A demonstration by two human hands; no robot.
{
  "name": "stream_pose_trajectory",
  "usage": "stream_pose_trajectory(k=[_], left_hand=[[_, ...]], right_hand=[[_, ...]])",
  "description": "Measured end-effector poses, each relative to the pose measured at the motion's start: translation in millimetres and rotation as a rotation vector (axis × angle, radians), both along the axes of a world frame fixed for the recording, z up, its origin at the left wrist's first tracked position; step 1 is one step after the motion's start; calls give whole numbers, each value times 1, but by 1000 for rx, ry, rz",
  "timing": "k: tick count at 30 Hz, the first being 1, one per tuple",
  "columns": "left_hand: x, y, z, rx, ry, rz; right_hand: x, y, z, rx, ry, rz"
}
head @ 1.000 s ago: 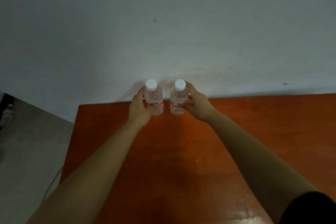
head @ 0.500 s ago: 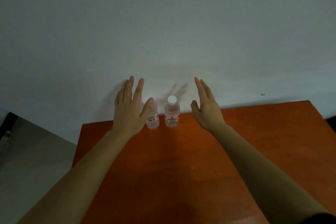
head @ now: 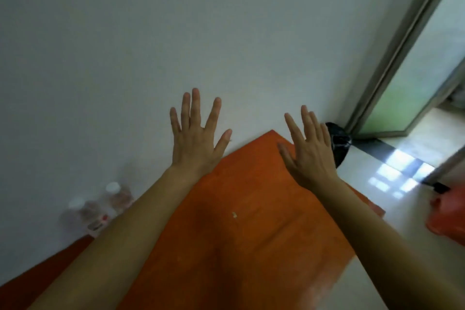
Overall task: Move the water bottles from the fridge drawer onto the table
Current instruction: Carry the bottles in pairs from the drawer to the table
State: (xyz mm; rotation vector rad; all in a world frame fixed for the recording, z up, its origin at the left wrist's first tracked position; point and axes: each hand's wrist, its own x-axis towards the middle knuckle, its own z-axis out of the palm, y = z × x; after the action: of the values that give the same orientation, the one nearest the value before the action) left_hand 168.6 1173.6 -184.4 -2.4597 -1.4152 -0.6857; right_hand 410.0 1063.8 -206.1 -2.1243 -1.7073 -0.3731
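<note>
Two blurred white-capped bottles (head: 117,200) on table (head: 226,246)

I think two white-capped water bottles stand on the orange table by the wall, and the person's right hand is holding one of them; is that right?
Not quite: in the head view the right hand is open with its fingers spread and holds nothing. The two white-capped water bottles, well off to its left, do stand on the orange table by the wall.
</note>
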Motion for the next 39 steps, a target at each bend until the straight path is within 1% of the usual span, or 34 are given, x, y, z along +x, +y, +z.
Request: stream_pose_trajectory(k=[5, 9, 14, 18, 23, 26, 29, 31, 35, 39], left_hand=[[177, -82, 53, 47, -14, -260], [324, -185, 69, 49, -50, -463], [496, -334, 62, -30, -57, -709], [597, -424, 53, -52, 15, -866], [705, -497, 38, -47, 88, -982], [788, -549, 9, -97, 175, -1053], [821, -567, -9, -91, 220, -1103], [875, -591, -25, -120, 234, -1159], [985, -646, -32, -196, 268, -1263], [1074, -696, -22, -185, 307, -1339]], right_hand=[[146, -137, 40, 93, -20, -270], [259, -279, 52, 153, -16, -477], [379, -452, 47, 78, -43, -755], [451, -557, 37, 9, -5, -958], [523, -654, 15, -39, 19, -1115], [577, -713, -14, -66, 60, -1262], [592, -737, -29, -126, 100, -1270], [630, -763, -38, -154, 114, -1318], [717, -817, -35, -252, 127, -1386], [782, -862, -18, -238, 112, -1408]])
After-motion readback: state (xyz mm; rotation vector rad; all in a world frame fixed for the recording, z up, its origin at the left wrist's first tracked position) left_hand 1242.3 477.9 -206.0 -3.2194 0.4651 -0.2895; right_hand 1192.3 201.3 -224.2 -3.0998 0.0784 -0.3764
